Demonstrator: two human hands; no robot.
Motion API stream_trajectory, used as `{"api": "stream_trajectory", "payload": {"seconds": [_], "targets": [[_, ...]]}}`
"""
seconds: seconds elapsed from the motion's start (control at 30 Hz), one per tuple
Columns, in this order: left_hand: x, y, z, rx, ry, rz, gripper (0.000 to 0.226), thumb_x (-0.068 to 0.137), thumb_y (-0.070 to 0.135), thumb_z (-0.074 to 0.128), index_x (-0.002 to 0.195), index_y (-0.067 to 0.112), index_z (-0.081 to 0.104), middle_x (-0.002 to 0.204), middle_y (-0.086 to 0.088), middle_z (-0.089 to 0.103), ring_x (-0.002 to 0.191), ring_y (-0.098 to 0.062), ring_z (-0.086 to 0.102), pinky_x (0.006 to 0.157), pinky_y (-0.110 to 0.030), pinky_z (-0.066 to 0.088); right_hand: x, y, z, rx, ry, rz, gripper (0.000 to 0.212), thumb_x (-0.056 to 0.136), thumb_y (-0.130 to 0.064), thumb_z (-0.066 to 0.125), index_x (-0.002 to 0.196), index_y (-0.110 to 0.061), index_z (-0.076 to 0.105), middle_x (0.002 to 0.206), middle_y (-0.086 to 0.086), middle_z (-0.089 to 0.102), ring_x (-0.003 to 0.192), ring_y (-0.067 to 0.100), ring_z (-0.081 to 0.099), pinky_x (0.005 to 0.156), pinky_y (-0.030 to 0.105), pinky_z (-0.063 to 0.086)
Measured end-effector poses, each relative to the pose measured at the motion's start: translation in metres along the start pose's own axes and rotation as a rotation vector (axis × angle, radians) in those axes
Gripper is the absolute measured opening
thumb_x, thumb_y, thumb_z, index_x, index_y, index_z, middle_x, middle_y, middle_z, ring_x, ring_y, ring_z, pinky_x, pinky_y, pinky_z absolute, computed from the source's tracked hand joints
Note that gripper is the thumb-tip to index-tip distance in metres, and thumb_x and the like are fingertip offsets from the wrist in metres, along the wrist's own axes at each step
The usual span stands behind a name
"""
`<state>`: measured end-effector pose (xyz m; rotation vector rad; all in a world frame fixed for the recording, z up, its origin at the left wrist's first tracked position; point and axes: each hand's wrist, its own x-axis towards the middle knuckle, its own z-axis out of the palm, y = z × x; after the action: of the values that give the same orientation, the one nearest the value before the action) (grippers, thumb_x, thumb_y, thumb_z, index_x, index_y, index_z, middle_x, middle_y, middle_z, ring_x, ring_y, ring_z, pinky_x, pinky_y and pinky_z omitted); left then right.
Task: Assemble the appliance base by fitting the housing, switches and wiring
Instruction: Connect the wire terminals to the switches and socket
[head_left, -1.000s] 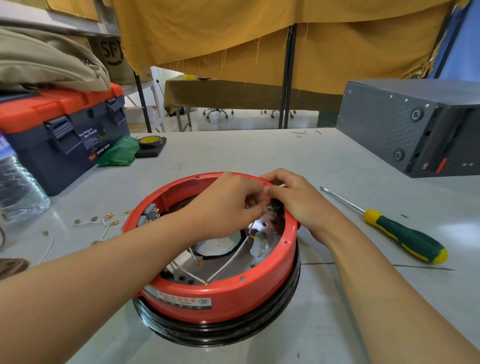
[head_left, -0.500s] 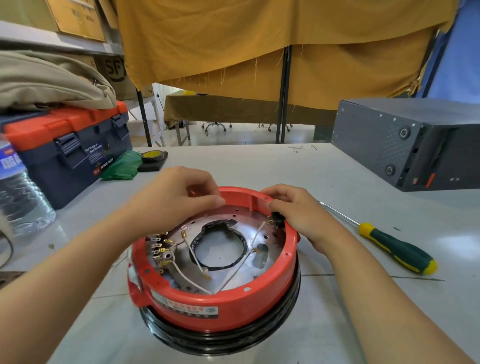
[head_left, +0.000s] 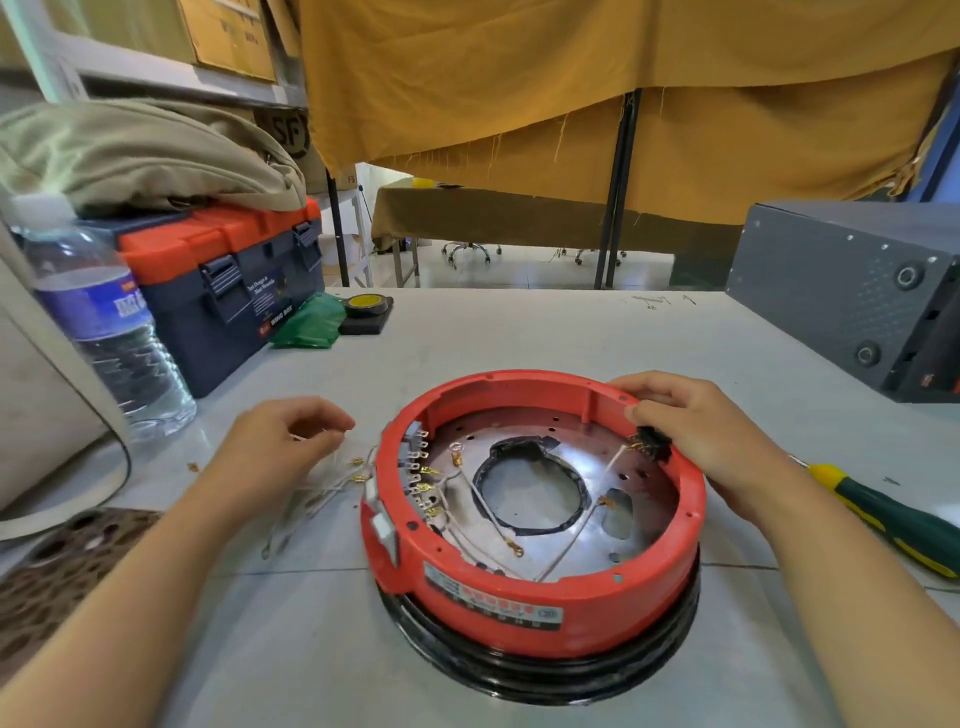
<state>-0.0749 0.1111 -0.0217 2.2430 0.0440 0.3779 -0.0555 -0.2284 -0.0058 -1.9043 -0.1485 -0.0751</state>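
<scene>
Fingers of right hand (head_left: 711, 441) clamped on red housing (head_left: 545, 587) rim (far edge); left hand (head_left: 280, 447) pinching loose wires (head_left: 332, 483) beside it.

On the desk (head_left: 519, 332) a red housing (head_left: 540, 587) sits open side up on a black ring (head_left: 545, 675). The right hand (head_left: 696, 431) grips its far right rim beside a black switch (head_left: 649, 441). The left hand (head_left: 280, 447) pinches loose white wires (head_left: 322, 493) lying left of the housing. A green-handled screwdriver (head_left: 893, 519) lies to the right.

Toolbox (head_left: 228, 291) and water bottle (head_left: 104, 317) far left, grey case (head_left: 852, 291) far right, screwdriver (head_left: 893, 519) near right
</scene>
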Motion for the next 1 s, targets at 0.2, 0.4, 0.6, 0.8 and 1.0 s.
{"api": "stream_trajectory", "payload": {"seconds": [0.2,0.4,0.6,0.8,1.0], "targets": [[0.001,-0.008,0.008,0.269,-0.050,0.042,0.006,0.082,0.021,0.068,0.084,0.027,0.069,0.085,0.007,0.063,0.077,-0.008,0.057,0.067,-0.022,0.041,-0.003,-0.003,0.002,0.019,0.005,0.013,0.029,0.088,-0.001,0.053,0.095,-0.022,0.072,0.083,-0.003,0.074,0.075,0.015,0.063,0.077,0.030,0.050],[0.002,-0.007,0.014,0.362,-0.041,-0.017,0.011,0.082,0.024,0.069,0.072,0.023,0.067,0.084,0.004,0.058,0.076,-0.010,0.055,0.063,-0.024,0.039,-0.003,-0.003,0.002,0.015,0.010,0.032,0.029,0.089,-0.002,0.052,0.096,-0.023,0.072,0.081,-0.004,0.074,0.073,0.014,0.063,0.074,0.029,0.050],[0.001,-0.007,0.015,0.322,-0.062,-0.035,0.016,0.083,0.019,0.068,0.069,0.025,0.063,0.077,0.008,0.063,0.071,-0.005,0.053,0.055,-0.017,0.035,-0.004,-0.003,0.001,-0.002,0.002,0.033,0.030,0.089,-0.002,0.051,0.096,-0.024,0.071,0.077,-0.009,0.073,0.066,0.005,0.064,0.067,0.025,0.049],[-0.001,-0.007,0.015,0.282,-0.063,-0.019,0.011,0.081,0.012,0.067,0.083,0.022,0.064,0.075,0.004,0.064,0.072,-0.007,0.056,0.058,-0.016,0.038,-0.005,-0.006,0.002,0.007,0.001,0.035,0.031,0.089,-0.001,0.050,0.095,-0.024,0.070,0.074,-0.010,0.073,0.065,0.004,0.064,0.067,0.024,0.049],[-0.001,-0.006,0.015,0.299,-0.068,-0.013,0.011,0.085,0.015,0.064,0.079,0.022,0.069,0.072,0.007,0.066,0.067,-0.004,0.057,0.054,-0.013,0.035,-0.006,-0.007,0.003,-0.001,0.005,0.033,0.031,0.090,-0.001,0.050,0.096,-0.024,0.070,0.072,-0.012,0.072,0.061,0.001,0.063,0.065,0.022,0.048]]}}
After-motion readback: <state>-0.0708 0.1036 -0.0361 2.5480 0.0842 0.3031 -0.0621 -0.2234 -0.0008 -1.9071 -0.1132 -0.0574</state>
